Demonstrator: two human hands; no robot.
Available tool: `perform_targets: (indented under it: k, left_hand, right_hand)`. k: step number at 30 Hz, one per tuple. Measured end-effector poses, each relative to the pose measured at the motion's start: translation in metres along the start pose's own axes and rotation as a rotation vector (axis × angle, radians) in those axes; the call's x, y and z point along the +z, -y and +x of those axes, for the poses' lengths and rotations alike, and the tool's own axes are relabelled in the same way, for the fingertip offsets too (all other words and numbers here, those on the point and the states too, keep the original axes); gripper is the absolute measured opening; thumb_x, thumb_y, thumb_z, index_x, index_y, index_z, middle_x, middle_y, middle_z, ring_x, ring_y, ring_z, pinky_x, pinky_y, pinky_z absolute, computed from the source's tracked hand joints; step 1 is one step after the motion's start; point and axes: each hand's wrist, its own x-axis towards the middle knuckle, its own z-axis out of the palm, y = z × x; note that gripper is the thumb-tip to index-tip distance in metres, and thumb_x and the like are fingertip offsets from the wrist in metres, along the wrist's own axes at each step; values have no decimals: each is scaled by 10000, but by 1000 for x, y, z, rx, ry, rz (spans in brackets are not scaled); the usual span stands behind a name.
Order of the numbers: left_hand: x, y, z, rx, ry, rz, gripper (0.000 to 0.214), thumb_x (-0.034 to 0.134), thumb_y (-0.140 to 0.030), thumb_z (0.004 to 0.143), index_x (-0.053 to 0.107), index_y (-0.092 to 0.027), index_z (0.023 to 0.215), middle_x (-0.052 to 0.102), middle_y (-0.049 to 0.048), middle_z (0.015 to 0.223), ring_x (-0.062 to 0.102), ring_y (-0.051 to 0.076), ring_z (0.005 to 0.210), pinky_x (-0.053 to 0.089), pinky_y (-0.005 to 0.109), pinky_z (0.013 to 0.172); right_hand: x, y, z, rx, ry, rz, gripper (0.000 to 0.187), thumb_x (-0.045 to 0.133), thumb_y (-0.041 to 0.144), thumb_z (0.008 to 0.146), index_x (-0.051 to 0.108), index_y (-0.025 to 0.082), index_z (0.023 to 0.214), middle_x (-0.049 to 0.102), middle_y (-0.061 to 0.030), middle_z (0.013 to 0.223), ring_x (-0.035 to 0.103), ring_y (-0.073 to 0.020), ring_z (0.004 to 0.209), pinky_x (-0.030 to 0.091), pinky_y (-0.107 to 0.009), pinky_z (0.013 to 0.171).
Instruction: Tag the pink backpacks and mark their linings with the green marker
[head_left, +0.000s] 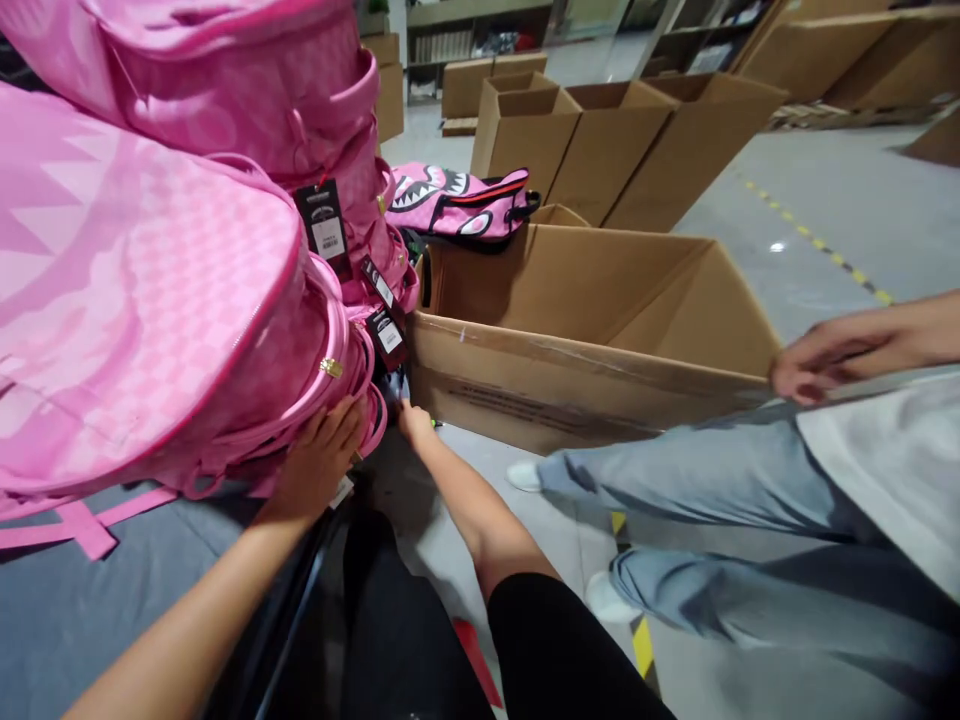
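Note:
Pink backpacks [172, 290] with checkered panels lie stacked on a dark grey-covered surface, their handles and tags facing the carton. My left hand [324, 455] lies with its fingers stretched flat against the side of the lowest pink bag, just below its handle loops and gold clasp. Lower than the black hang tags [386, 335], my right hand [415, 422] is closed beside the edge of the stack. A small yellow-green tip shows at that hand, but what it holds is mostly hidden.
An open cardboard carton [585, 390] stands beyond my right hand; a pink shark-mouth bag [472, 205] rests at its far corner. At right, another person's hand [825, 355] is by the carton's edge, their legs close to mine. More open cartons [615, 140] stand behind.

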Motion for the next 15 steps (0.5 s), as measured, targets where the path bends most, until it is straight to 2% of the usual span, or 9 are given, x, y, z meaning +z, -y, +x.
perform_targets:
  k: [3, 7, 9, 12, 14, 15]
  left_hand:
    - [8, 25, -30, 32, -60, 66, 538, 400, -77, 956, 461, -157, 1484, 353, 67, 1586, 247, 260, 1519, 310, 441, 1197]
    - [-4, 61, -80, 78, -80, 88, 667, 316, 48, 887, 432, -180, 1502, 369, 46, 1578, 273, 183, 1509, 306, 356, 1200]
    - [-7, 83, -100, 24, -60, 87, 632, 335, 6, 902, 447, -185, 1494, 379, 50, 1574, 294, 192, 1502, 277, 366, 1221]
    - [-4, 113, -120, -44, -50, 98, 536, 329, -75, 946, 480, -117, 1458, 365, 69, 1584, 284, 236, 1505, 179, 388, 1261]
    - [-3, 120, -126, -48, -32, 84, 515, 315, -84, 947, 495, -56, 1429, 371, 84, 1581, 285, 260, 1500, 133, 384, 1269]
    - [-5, 116, -127, -57, -24, 70, 516, 316, -82, 938, 501, -37, 1417, 388, 97, 1571, 301, 270, 1492, 126, 393, 1270]
  right_hand:
    - [10, -14, 0, -5, -32, -57, 397, 589, 350, 977, 541, 181, 1333, 542, -115, 1374, 618, -234, 1113, 559, -448, 925]
    - [14, -21, -4, -43, -47, -120, 356, 591, 338, 976, 569, 174, 1292, 553, -110, 1359, 625, -224, 1092, 566, -432, 908]
    - [15, -24, -5, -52, -54, -144, 343, 593, 339, 975, 578, 175, 1276, 567, -106, 1338, 629, -219, 1080, 569, -425, 899]
    - [15, -27, 1, -62, -58, -163, 336, 599, 341, 972, 586, 172, 1262, 580, -103, 1318, 631, -217, 1076, 567, -425, 903]
    - [14, -25, 9, -66, -44, -162, 336, 606, 344, 968, 592, 167, 1253, 585, -104, 1312, 632, -218, 1079, 566, -426, 905]
    - [14, -22, 12, -66, -33, -158, 337, 608, 346, 967, 596, 163, 1249, 587, -106, 1313, 631, -220, 1084, 564, -429, 910]
